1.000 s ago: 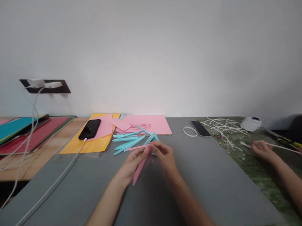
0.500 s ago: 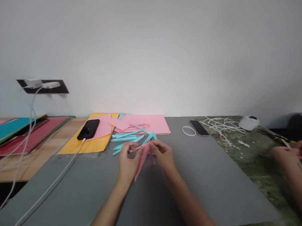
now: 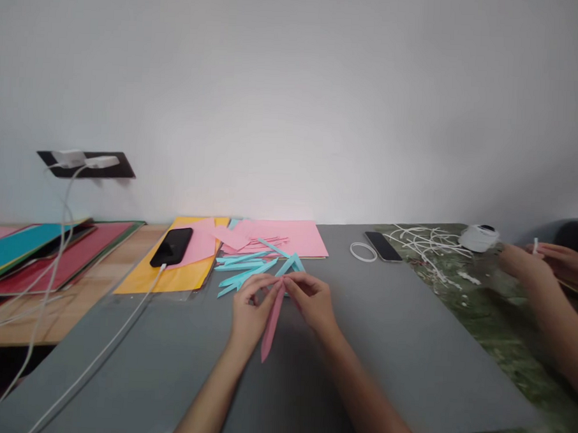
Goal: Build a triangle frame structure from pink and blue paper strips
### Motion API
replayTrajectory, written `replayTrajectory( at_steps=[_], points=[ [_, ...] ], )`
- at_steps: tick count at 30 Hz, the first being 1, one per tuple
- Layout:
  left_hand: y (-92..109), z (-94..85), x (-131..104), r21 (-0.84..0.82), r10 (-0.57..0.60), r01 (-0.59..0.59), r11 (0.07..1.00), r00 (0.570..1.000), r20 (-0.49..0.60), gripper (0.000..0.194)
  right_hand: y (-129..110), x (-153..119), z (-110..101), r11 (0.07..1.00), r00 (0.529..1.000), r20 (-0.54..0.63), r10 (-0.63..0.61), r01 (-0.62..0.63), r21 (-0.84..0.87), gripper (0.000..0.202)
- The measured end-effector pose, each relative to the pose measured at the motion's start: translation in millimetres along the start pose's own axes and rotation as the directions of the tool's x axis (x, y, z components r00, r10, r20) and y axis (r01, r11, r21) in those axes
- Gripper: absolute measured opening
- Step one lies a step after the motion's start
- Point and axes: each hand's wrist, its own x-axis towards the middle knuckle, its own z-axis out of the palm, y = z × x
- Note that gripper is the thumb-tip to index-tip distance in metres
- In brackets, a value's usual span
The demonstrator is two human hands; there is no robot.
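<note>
A folded pink paper strip (image 3: 272, 327) hangs between my two hands, its pointed lower end toward me. My left hand (image 3: 254, 307) pinches its upper end between thumb and forefinger. From the other side my right hand (image 3: 314, 304) pinches the same end, so the fingertips of both hands meet and hide the top of the strip. Just behind my fingers lies a folded blue paper piece (image 3: 291, 264), partly covered by my right hand. Several blue folded strips (image 3: 241, 265) are scattered to the left of it on the grey board (image 3: 168, 345).
Pink sheets (image 3: 298, 236) and a yellow envelope (image 3: 137, 275) lie at the back. A charging phone (image 3: 171, 246) rests on them at left. A white ring (image 3: 363, 251), another phone (image 3: 382, 246) and white cords (image 3: 426, 238) are at right, where another person's hands (image 3: 531, 262) work.
The pink paper was spread into two hanging legs and now shows as one narrow strip. My fingertips have come together at its top. The other person's hands have moved left and up.
</note>
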Motion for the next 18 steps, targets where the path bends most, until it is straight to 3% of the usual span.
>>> replayTrajectory(
  at_steps=[5, 12, 18],
  points=[
    [-0.2, 2.9, -3.7, 0.022, 0.06, -0.06, 0.998, 0.998, 0.015, 0.014, 1.1, -0.5, 0.5, 0.999, 0.999, -0.025, 0.047, -0.047, 0.01, 0.018],
    [-1.6, 7.1, -5.8, 0.017, 0.141, -0.14, 0.99, 0.99, -0.009, 0.015, -3.6, -3.0, 1.7, 0.996, 0.993, -0.099, -0.057, 0.05, -0.07, 0.012],
    [-5.5, 10.0, -7.4, -0.037, 0.128, -0.13, 0.991, 0.99, -0.052, 0.018, -4.1, -1.3, -0.6, 0.985, 0.992, 0.0, -0.128, 0.127, -0.116, 0.01]
  ],
)
